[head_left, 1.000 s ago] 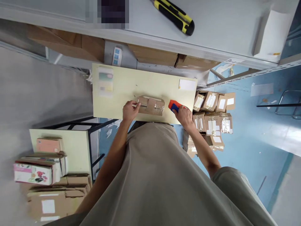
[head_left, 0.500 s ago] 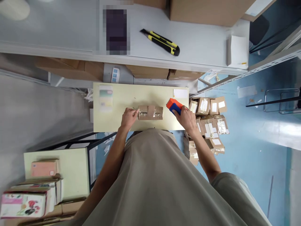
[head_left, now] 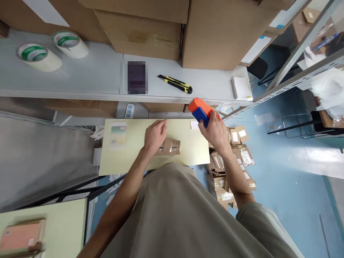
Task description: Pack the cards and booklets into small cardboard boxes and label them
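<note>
A small taped cardboard parcel (head_left: 171, 146) lies on the pale yellow table (head_left: 129, 157) in front of me. My left hand (head_left: 154, 135) hovers above the parcel's left end, fingers loosely apart, holding nothing. My right hand (head_left: 215, 130) is raised above the table's right end and grips an orange and blue tape dispenser (head_left: 200, 110). A white label (head_left: 194, 125) lies on the table just under the dispenser.
A grey shelf (head_left: 80, 80) behind the table carries two tape rolls (head_left: 39, 56), a yellow and black utility knife (head_left: 175, 83), a white pad (head_left: 242, 88) and big cardboard boxes (head_left: 220, 32). Several taped parcels (head_left: 239, 150) are piled on the blue floor at right. A sheet (head_left: 117, 134) lies at the table's left.
My right hand has lifted the tape dispenser up off the table. My left hand has let go of the parcel's end and risen above it. The view has tilted upward.
</note>
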Demonstrator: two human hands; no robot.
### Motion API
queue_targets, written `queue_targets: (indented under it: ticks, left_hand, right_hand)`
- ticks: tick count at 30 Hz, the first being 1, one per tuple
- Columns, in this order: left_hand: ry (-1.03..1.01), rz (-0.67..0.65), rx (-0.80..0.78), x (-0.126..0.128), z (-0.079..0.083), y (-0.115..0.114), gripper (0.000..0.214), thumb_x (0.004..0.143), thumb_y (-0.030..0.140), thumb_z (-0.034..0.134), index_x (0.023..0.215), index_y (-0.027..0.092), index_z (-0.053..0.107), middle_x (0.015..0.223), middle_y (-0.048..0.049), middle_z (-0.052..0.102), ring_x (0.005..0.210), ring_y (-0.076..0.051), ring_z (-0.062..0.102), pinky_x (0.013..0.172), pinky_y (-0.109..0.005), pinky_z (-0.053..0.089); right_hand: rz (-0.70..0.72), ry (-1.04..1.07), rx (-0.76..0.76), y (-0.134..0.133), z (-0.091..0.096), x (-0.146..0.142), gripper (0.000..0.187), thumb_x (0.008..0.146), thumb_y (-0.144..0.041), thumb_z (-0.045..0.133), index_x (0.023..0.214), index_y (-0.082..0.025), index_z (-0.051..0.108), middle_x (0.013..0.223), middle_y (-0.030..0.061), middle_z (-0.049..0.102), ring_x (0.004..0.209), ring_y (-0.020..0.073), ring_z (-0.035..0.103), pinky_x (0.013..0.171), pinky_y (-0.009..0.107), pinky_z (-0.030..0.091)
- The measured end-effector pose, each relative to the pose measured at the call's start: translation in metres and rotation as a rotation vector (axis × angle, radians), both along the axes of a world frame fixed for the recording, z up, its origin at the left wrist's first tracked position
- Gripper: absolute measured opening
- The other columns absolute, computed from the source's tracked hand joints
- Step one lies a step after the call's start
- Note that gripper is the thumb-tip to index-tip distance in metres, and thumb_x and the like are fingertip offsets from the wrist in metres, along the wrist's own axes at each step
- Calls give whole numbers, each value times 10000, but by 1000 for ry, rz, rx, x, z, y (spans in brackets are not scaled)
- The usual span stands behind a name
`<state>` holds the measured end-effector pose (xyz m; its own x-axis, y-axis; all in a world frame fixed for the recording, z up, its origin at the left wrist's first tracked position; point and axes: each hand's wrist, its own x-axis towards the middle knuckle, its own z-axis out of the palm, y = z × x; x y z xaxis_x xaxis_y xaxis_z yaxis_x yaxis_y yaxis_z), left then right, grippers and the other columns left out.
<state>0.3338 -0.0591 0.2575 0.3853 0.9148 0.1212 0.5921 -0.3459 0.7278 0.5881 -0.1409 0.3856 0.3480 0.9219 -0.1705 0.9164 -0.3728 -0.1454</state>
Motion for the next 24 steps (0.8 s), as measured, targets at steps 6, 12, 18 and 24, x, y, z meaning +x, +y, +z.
queue_targets:
  ticks: [6,12,18,24]
  left_hand:
    - [-317,-257,296,116,71,44,590,1245,541,303,1639,266,645,1641,-94,685,1537,-281,649,1348,-496,502]
    - [-300,-311,316,138,67,27,570,1248,480,295,1670,257,606,1671,-111,659,1563,-269,623,1373,-487,484]
    - [-192,-69,78,43,-1,-21,424,1174,399,527,1521,246,715,1535,-126,749,1451,-285,697,1289,-472,556]
    - [-71,527,-439,-88,-111,-73,397,1076,367,627,1411,182,735,1466,-181,781,1319,-312,774,1113,-445,651]
  right_hand:
    - [100,-191,147,90,-10,28,565,1179,-395,342,1616,-54,452,1411,310,673,1315,449,685,1133,584,531]
    - [93,-282,171,151,-37,51,554,1183,-354,329,1630,-69,488,1483,294,643,1479,430,588,1283,679,410]
    - [132,-209,222,98,-57,34,624,1184,-385,312,1742,-135,438,1708,307,468,1589,473,502,1229,716,476]
    - [91,198,-148,-13,-146,-35,566,1223,-429,384,1658,-88,507,1574,321,665,1308,322,776,1035,378,610]
